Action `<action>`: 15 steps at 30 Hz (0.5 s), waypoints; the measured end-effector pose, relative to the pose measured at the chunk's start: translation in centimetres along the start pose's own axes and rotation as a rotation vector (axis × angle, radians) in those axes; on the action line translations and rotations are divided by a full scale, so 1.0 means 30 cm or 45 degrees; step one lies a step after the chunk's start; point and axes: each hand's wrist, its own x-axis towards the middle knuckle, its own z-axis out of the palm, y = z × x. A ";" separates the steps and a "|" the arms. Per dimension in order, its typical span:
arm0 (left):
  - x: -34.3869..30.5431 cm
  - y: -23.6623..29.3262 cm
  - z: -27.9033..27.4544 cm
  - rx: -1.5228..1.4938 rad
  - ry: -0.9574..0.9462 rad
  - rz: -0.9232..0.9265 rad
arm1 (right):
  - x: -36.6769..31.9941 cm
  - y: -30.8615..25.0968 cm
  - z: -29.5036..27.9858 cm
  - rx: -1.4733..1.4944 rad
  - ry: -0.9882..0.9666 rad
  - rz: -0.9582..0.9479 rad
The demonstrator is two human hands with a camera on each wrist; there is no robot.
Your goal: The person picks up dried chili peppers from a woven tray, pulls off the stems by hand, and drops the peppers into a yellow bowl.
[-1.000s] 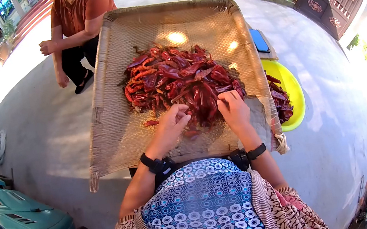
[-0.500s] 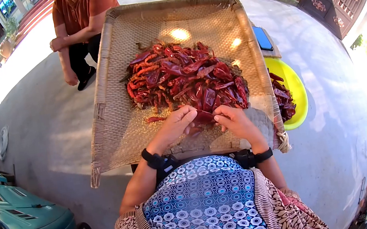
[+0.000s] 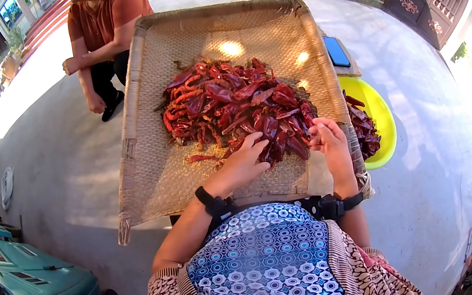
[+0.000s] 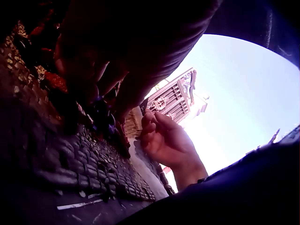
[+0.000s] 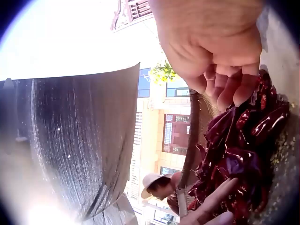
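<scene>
A heap of dried red chilies (image 3: 222, 97) lies in the middle of a woven tray (image 3: 153, 184), with loose yellow seeds scattered at its near side. My left hand (image 3: 239, 166) rests at the heap's near edge, index finger extended over the chilies, thumb apart. At the right edge of the heap is my right hand (image 3: 332, 136), raised with its fingers loosely bent. In the right wrist view the right hand (image 5: 213, 47) has no chili showing at its fingertips. Dark shadow covers much of the left hand (image 4: 101, 61) in the left wrist view.
Right of the tray sits a yellow basin (image 3: 387, 119) holding more dried chilies (image 3: 365, 131). A blue-screened phone (image 3: 336, 51) lies on a small board beyond it. Another person (image 3: 109, 32) is beside the tray at the far left. A teal machine (image 3: 36, 281) stands at lower left.
Half a second ago both hands held a red chili between them at the near edge. Since then they have parted: the right moved right and up, the left forward onto the heap.
</scene>
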 end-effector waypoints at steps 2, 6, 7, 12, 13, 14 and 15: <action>0.005 0.003 -0.001 -0.093 -0.022 -0.019 | 0.016 0.027 0.034 -0.282 -0.142 -0.018; 0.026 -0.016 0.018 -0.204 -0.005 -0.002 | 0.051 0.057 0.116 -0.605 -0.376 -0.246; 0.030 -0.026 0.026 -0.184 0.019 0.018 | 0.059 0.052 0.130 -0.690 -0.383 -0.310; 0.011 -0.045 -0.003 -0.381 0.051 0.076 | 0.086 0.053 0.175 -0.922 -0.415 -0.665; -0.002 -0.043 -0.015 -0.404 0.049 0.096 | 0.090 0.063 0.171 -0.899 -0.445 -0.657; -0.010 -0.047 -0.027 -0.412 0.040 0.048 | 0.087 0.068 0.163 -0.884 -0.456 -0.540; -0.013 -0.051 -0.042 -0.420 0.030 0.001 | 0.082 0.065 0.154 -0.869 -0.465 -0.426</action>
